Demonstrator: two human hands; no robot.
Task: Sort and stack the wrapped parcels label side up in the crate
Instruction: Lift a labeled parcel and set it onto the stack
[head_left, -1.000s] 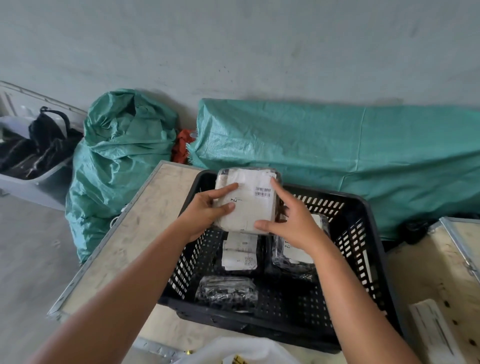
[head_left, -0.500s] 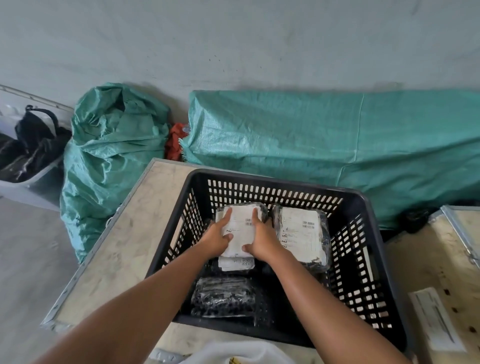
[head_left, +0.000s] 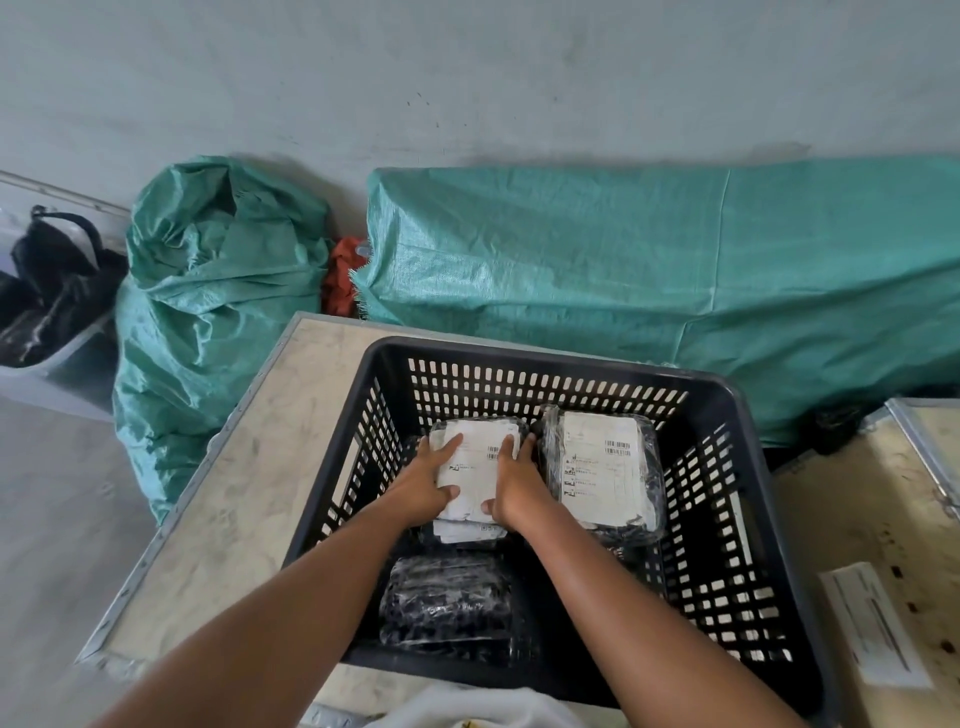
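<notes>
A black slotted crate (head_left: 582, 364) stands on a wooden box top. Inside it, at the back left, a wrapped parcel (head_left: 478, 457) lies label side up on top of another labelled parcel. My left hand (head_left: 428, 483) and my right hand (head_left: 517, 480) both rest on this top parcel, fingers flat along its two sides. To its right a larger wrapped parcel (head_left: 602, 467) sits label up. At the crate's near left a dark wrapped parcel (head_left: 447, 597) shows no label.
The wooden box top (head_left: 249, 478) has a metal edge on its left. A second wooden box (head_left: 883, 519) at the right carries a flat labelled carton (head_left: 872, 629). Green woven sacks (head_left: 675, 270) lie against the wall. A grey bin (head_left: 62, 364) with dark bags stands far left.
Both hands lowered the labelled parcel from above the crate's rim down into the crate, onto the stack at the back left, where it now lies flat.
</notes>
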